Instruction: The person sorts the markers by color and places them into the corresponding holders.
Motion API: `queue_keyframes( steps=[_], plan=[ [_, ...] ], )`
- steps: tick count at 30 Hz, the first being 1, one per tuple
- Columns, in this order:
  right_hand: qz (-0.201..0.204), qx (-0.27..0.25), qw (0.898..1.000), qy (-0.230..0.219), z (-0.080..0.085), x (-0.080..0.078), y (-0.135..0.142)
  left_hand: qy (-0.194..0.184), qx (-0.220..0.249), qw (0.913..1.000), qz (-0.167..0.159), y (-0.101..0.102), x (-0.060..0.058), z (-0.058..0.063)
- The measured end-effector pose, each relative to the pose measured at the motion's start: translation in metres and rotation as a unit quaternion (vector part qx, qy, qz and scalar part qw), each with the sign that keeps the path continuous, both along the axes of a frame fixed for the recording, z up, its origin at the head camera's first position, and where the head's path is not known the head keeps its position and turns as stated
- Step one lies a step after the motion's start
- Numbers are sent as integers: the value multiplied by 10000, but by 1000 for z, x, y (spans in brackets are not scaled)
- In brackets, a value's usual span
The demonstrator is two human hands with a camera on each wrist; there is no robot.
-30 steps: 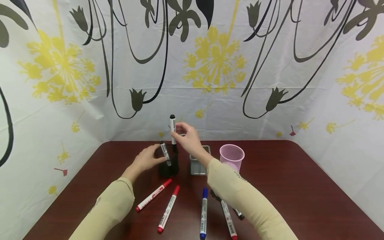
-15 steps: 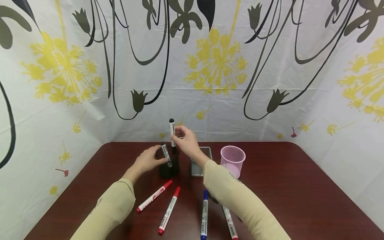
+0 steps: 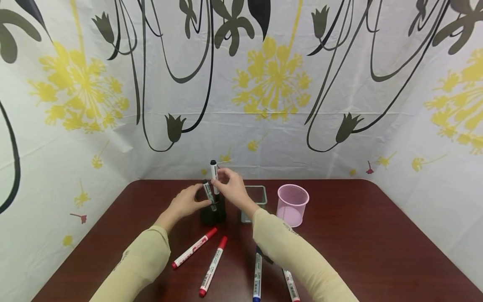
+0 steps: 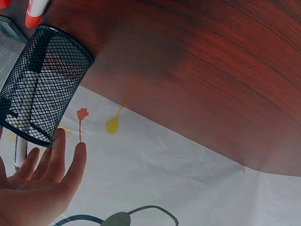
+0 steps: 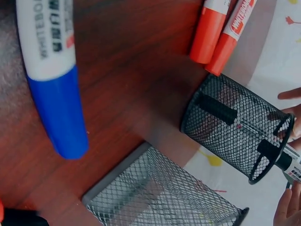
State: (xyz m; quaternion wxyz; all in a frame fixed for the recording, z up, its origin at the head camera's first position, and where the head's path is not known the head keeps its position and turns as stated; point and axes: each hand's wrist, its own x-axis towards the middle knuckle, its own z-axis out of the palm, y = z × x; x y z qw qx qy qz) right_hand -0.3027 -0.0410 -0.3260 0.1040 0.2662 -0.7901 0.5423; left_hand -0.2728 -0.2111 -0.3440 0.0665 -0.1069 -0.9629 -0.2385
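Note:
In the head view, a black mesh pen cup (image 3: 213, 216) stands at the back left of the table. My right hand (image 3: 234, 189) pinches a white marker (image 3: 214, 170) with a black cap, held upright with its lower end inside the cup. A second black-capped marker (image 3: 208, 192) leans in the cup. My left hand (image 3: 185, 202) spans the cup's left side, thumb and fingers at the rim. In the left wrist view, the left hand's fingers (image 4: 59, 153) reach out loosely to the rim. The right wrist view catches the right hand's fingers (image 5: 287, 209) by the marker at the cup's mouth.
Right of the cup stand a grey mesh holder (image 3: 247, 217), partly behind the right wrist, and a pink mesh cup (image 3: 293, 209). In front lie two red markers (image 3: 194, 248), a blue marker (image 3: 258, 274) and a red-ended marker (image 3: 290, 285), the last partly under the right sleeve.
My right hand has come down with its marker, which sits lower in the black cup. The right forearm has shifted left, covering more of the blue marker. My left hand stays at the rim.

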Motion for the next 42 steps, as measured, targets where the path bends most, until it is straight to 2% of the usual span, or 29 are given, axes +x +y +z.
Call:
queue_keyframes(
  steps=[16, 26, 35, 42],
  plan=[
    [-142, 218, 9997, -3, -20, 1, 2, -26, 24, 10000, -19, 1, -1, 0],
    [-247, 367, 9990, 112, -23, 4, 5, -45, 8, 10000, -16, 0, 0, -2],
    [-87, 372, 9990, 219, -25, 6, 8, -37, 71, 10000, -48, 0, 3, -1],
    [60, 254, 9987, 445, -18, 6, 14, 9, 55, 9999, -97, 0, 1, 1]
  ],
)
